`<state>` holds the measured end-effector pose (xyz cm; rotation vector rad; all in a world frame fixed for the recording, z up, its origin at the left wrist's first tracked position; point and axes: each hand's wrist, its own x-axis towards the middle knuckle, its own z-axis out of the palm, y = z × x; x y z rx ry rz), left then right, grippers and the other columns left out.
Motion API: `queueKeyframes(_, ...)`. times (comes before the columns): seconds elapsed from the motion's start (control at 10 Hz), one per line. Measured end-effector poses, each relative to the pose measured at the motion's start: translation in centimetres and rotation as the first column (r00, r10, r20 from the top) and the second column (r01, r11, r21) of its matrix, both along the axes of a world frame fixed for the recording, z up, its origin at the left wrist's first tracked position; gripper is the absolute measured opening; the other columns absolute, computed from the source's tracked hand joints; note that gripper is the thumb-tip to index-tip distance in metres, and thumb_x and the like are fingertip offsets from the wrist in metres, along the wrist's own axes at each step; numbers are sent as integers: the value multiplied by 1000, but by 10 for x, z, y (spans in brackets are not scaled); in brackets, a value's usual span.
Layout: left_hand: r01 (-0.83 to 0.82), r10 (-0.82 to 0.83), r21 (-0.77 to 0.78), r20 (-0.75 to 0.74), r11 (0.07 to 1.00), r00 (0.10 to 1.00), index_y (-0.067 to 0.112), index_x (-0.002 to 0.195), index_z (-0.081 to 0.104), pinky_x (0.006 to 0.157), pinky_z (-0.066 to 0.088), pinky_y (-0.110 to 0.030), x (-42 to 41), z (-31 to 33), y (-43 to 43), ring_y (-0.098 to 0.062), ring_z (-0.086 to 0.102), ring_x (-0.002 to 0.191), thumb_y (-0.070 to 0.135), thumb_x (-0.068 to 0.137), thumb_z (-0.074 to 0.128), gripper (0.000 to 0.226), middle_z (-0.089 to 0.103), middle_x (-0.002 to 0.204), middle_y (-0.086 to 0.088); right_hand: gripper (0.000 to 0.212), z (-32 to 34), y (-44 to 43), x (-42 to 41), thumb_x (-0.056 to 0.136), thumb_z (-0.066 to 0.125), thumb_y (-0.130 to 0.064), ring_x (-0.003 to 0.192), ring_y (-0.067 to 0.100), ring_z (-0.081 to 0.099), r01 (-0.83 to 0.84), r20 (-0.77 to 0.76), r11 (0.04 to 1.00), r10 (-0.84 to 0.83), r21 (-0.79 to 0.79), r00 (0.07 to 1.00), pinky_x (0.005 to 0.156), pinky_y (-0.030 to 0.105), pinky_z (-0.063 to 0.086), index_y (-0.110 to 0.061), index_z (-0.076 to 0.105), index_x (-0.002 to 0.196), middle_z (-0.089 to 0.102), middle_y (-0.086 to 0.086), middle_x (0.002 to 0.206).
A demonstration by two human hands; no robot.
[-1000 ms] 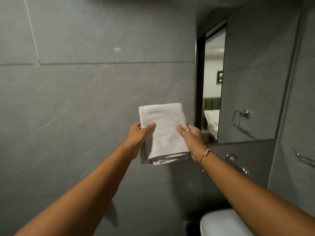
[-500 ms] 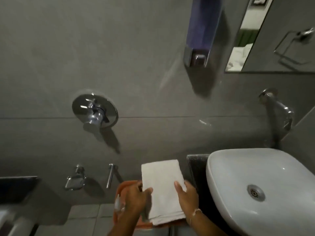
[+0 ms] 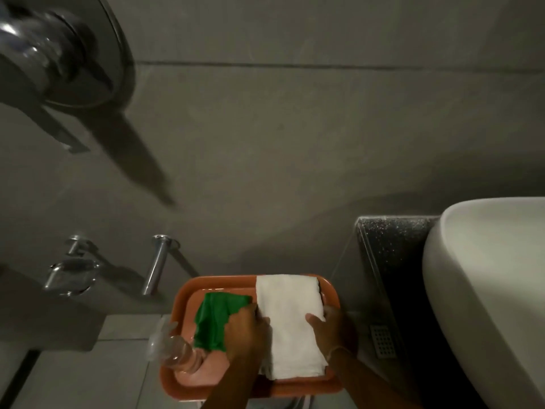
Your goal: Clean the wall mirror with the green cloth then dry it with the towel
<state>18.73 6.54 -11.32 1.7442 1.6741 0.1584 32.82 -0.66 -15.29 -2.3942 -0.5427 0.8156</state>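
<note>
The folded white towel lies on the right half of an orange tray low in the view. My left hand grips the towel's left edge, and my right hand grips its right edge. A crumpled green cloth rests in the tray just left of the towel, partly under my left hand. The wall mirror is out of view.
A clear bottle lies at the tray's left edge. A white basin sits on a dark counter to the right. Chrome wall taps, a soap holder and a big mixer handle stick out of the grey wall.
My view dropped from the mirror to the floor-level tray. Both hands brought the towel down from chest height onto the tray; the green cloth and bottle came into view.
</note>
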Motion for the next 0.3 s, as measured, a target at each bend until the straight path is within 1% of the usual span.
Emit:
queueKeyframes(0.1,107,-100,64,-102,992,990,26,89,64,67,52,-26,2,-3,2,-12,62,74,26,90,53,11,69,85,7,43,-3,3,0,89,67,-38,111,25,64,-71,135,997,76,-42,988,97,37,51,-24,57,128,67,0,120)
queueKeyframes(0.2,260,-236,105,-195,960,952,26,105,61,78,56,-31,2,22,3,-17,67,88,29,94,47,19,71,100,3,60,29,-5,-1,90,64,-38,125,22,54,-206,242,979,200,-1,949,103,37,47,-26,39,143,54,-2,141)
queueKeyframes(0.3,331,-290,215,-200,919,936,24,124,54,81,52,-29,-8,48,-3,-17,68,96,38,96,43,33,69,115,1,58,54,-16,-4,89,54,-49,123,21,54,-331,466,943,278,33,840,101,38,47,-26,41,142,54,-2,140)
